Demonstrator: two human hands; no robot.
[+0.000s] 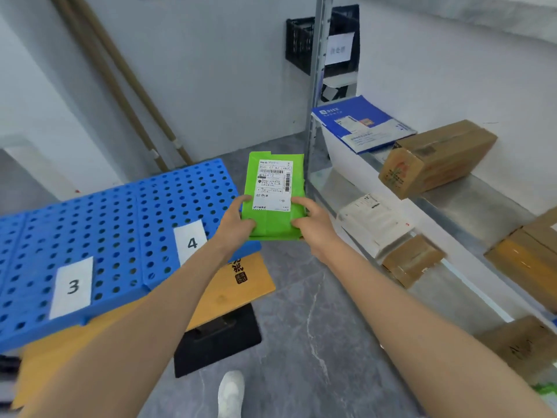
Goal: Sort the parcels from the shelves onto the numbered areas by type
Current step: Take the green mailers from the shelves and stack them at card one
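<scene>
Green parcel (272,212) is held flat in the air above the grey floor (301,312), between the blue board and the shelves. Metal shelves (470,206) are seen at the right, and the perforated blue board (120,224) is laid at the left on a wooden table (241,285). On the upper shelf a brown box (437,158) is set next to a blue envelope (361,125); on the shelf below, a white parcel (370,224) is laid beside a smaller box (410,260). The green parcel's near end is gripped by both hands: the left hand (235,224) is closed on its left corner and the right hand (313,224) on its right corner, each thumb being pressed on top while the fingers are hidden beneath. A white shipping label (274,185) is stuck to the parcel's top. Two white cards are fixed to the board, marked 3 (72,286) and 4 (191,242), the 4 lying nearer the left hand.
</scene>
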